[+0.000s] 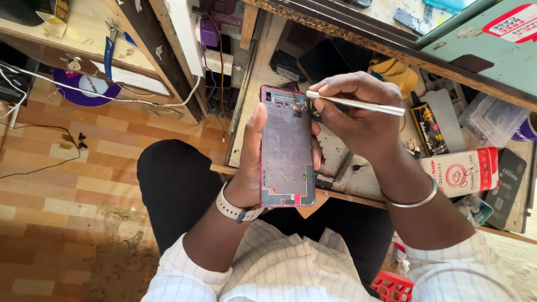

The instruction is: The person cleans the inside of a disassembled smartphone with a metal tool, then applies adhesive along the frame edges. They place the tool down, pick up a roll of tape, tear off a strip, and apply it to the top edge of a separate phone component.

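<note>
Matt grey phone frame, shiny metal tool, rough wooden bench

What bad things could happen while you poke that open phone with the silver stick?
The tool is thin and its tip sits at the top corner of the phone frame, so it might slip and scratch the bare inside. The left hand holds the frame in the air past the bench edge, so a slip could drop it to the floor. The right hand works close to the glue bottle and might knock it.
</note>
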